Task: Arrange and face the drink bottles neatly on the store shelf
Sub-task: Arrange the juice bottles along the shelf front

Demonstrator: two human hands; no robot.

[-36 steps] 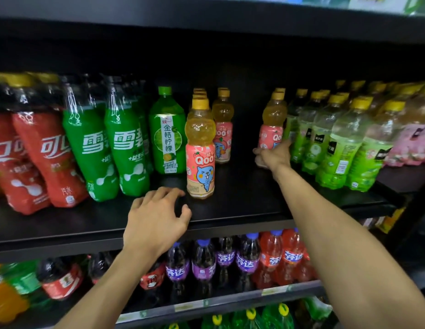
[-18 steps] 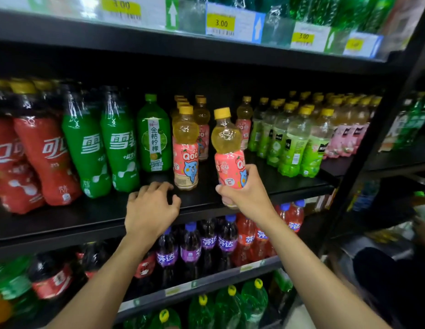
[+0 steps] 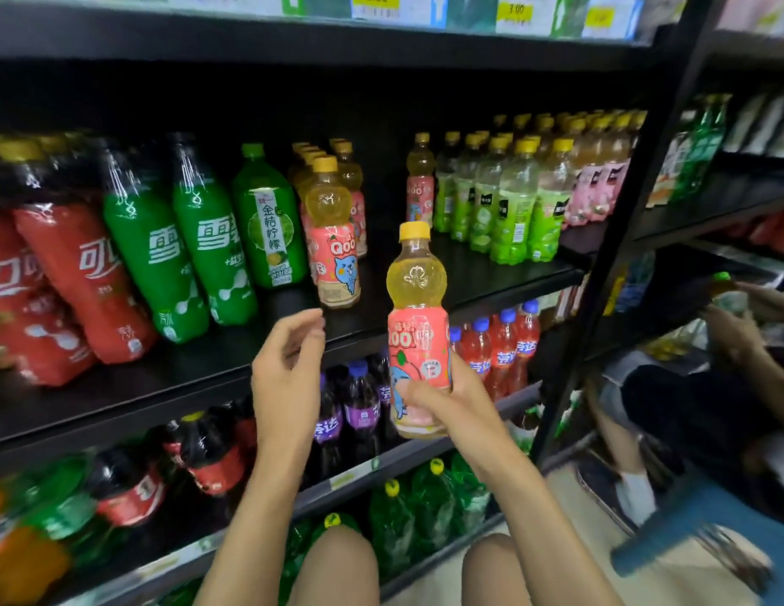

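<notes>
One pink-label Qoo bottle off the shelf, upright in the air at 5 o'clock from the front Qoo bottle of its row, grasped low round the label by the right hand. Left hand raised at 9 o'clock of the held bottle, fingers loosely curled, grasping nothing. Label turned partly sideways, logo toward 9 o'clock.

Judged as mid-step: bottle in hand, not yet set down. Next, probably: twist until the logo faces outward, then stand it on the bare shelf board at 3 o'clock of the front Qoo bottle, level with it along the front edge.

Lone Qoo bottle deep at 12 o'clock of that gap. Pale green bottles packed close at 2 o'clock, easily knocked on the way in. Green citrus bottle and leaning green soda bottles off at 9 to 10 o'clock. Another person's hand far out at 3 o'clock, well apart.
</notes>
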